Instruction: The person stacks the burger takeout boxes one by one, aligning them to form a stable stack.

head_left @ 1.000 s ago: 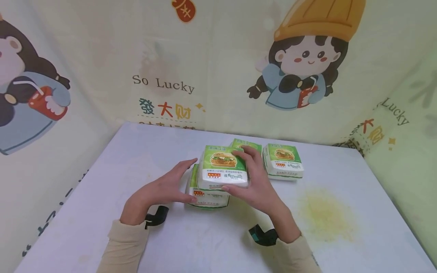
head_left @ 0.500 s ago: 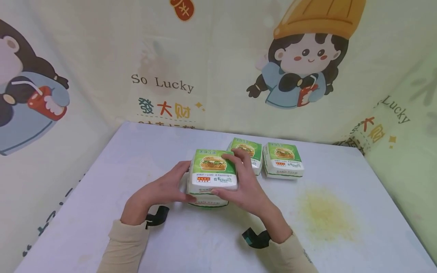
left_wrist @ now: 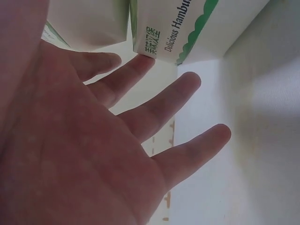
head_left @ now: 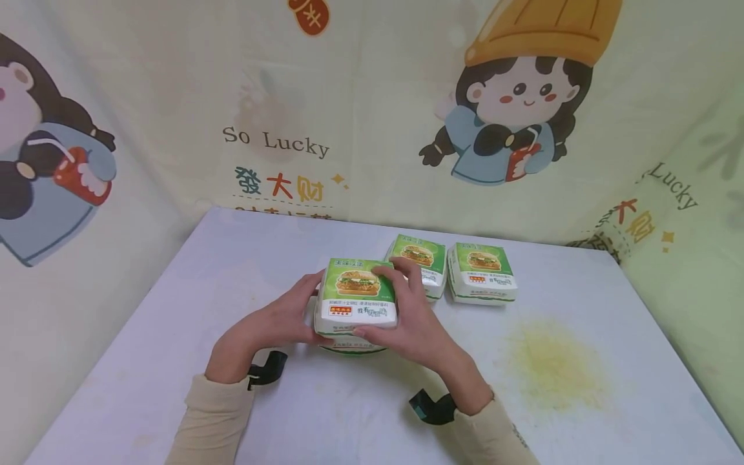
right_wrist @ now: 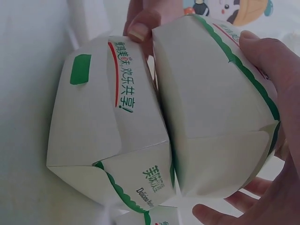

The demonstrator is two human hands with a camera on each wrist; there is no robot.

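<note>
The right hand (head_left: 415,320) is holding the top box (head_left: 357,294), with its thumb (head_left: 372,334) pressing the near side and other fingers bending over the right side. In the right wrist view, some of its fingers (right_wrist: 211,214) are sticking out past the box.

The left hand (head_left: 273,321) is staying wide, with its fingers (left_wrist: 192,147) spreading out nearly straight. Its thumb is reaching to the near left part of the bottom box (right_wrist: 93,126), and one fingertip is touching that box's corner.

The top box is sitting right over the bottom box, on the middle part of the table (head_left: 325,420). A thin gap is showing between them near the left thumb, so I can't tell if the top box is resting all its weight.

The top box is hiding most of the bottom one. Right fingers are covering a bit of the far middle box (head_left: 415,252). The far right box (head_left: 482,274) is standing just beside it. In the left wrist view, both boxes are getting cut off at the top edge, and that picture is looking dark.
</note>
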